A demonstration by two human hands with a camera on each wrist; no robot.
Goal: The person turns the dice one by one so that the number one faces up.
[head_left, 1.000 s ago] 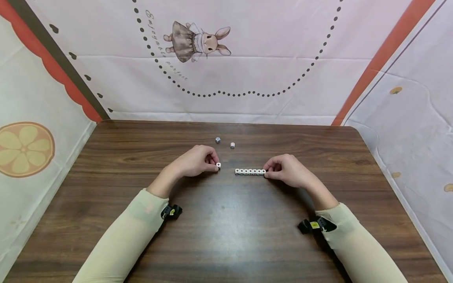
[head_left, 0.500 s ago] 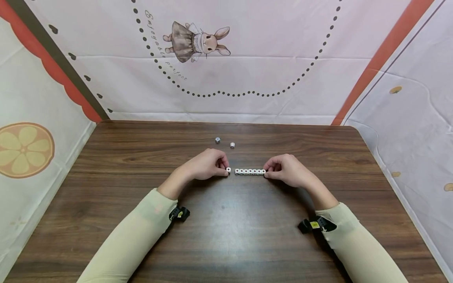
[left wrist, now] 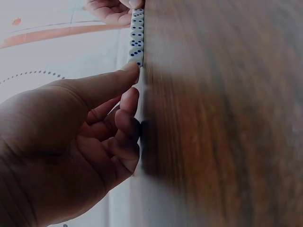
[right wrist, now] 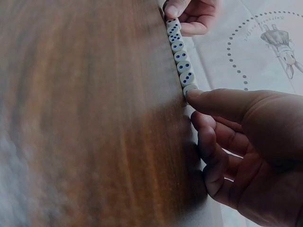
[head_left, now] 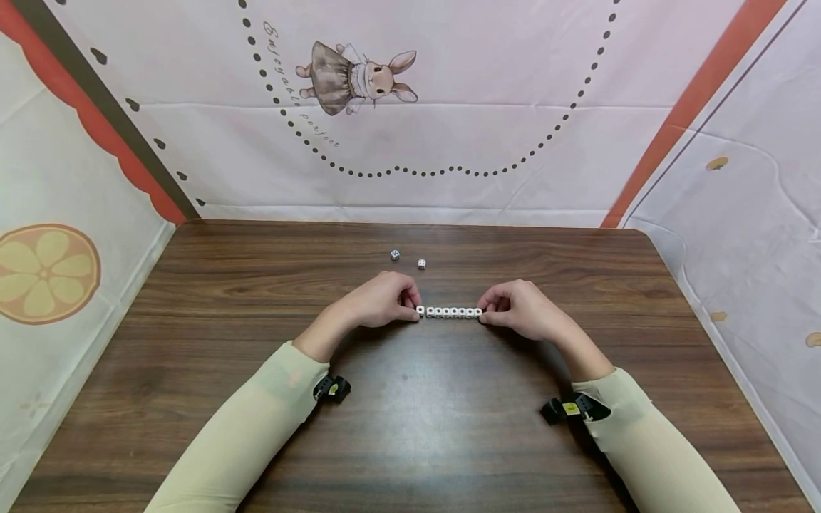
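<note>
My left hand [head_left: 385, 301] pinches a white die [head_left: 420, 311] between thumb and fingers at the left end of a straight row of dice [head_left: 454, 312]. In the head view a sliver of a gap seems to part this die from the row; whether they touch I cannot tell. At the row's other end, my right hand [head_left: 524, 309] grips the last die [right wrist: 189, 89], its thumb covering part of it. Each die in the row shows a single large pip on top. Blue pips mark the sides of the row in both wrist views.
Behind the row lie two loose dice, one with blue pips [head_left: 395, 255] and another white one [head_left: 421, 264]. The brown wooden table [head_left: 410, 427] ends at the back against a printed cloth [head_left: 487, 135]. More cloth hangs on both sides.
My left hand has carried its die rightward and slightly nearer to me, from well apart to the row's left end. The right hand and the row have stayed in place.
</note>
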